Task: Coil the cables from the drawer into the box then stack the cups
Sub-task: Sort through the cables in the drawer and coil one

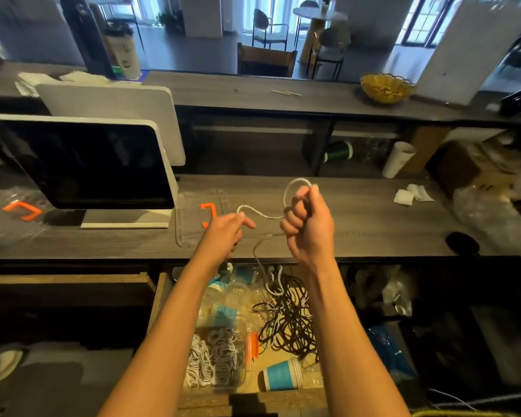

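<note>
Cables (286, 314) tangled in open drawer (160, 299), beside clear box (217, 353) of coils. 1 white cable (260, 214) raised over desk (358, 218): right hand (309, 224) fisted on its loop, left hand (226, 230) pinching the strand. Light, limp, likely snags; grip near ends.

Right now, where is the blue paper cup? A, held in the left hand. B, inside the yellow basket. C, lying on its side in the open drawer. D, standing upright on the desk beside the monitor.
C: the blue paper cup lies tipped on its side in the open drawer, below the tangle of black cables.
</note>
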`<control>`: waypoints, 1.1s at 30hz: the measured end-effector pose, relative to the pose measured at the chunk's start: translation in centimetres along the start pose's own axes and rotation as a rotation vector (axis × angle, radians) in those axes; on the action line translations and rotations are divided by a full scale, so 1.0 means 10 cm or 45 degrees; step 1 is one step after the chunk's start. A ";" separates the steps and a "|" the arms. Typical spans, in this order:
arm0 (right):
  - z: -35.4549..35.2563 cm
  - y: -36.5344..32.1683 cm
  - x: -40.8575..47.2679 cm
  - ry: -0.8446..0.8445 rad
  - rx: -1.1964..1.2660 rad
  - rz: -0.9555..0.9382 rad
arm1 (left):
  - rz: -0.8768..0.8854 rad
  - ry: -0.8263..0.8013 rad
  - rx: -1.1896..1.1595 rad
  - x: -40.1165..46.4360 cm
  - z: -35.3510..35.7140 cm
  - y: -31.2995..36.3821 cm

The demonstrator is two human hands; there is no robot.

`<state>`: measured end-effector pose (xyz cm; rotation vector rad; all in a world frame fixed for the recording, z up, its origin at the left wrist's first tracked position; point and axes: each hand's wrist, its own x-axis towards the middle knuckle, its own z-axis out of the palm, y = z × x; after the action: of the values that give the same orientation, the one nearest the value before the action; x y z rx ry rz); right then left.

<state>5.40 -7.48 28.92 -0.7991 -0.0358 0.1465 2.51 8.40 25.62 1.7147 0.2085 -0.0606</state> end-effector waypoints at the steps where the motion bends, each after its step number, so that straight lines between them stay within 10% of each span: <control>1: 0.08 -0.08 0.02 -0.052 0.071 -0.011 | -0.015 -0.011 -0.030 -0.02 0.01 -0.03; 9: -0.07 -0.04 0.06 0.289 -0.869 0.035 | 0.030 0.150 0.042 -0.05 -0.13 0.01; 14: -0.15 0.28 -0.07 0.170 -1.304 0.055 | 0.122 -0.118 0.280 -0.12 -0.13 0.10; 22: -0.17 0.44 -0.26 -0.101 -0.986 0.250 | 0.081 -0.168 0.223 -0.14 -0.18 0.10; 30: -0.27 0.20 -0.29 0.337 -0.781 0.141 | -0.102 -0.432 -0.123 -0.30 -0.12 -0.35; 33: -0.37 0.29 -0.34 0.364 -0.949 0.174 | -0.106 -0.172 -0.413 -0.30 -0.07 -0.40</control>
<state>2.04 -8.61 24.34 -1.5617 0.2485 0.1474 -1.14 9.29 22.31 1.3729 0.1785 -0.1933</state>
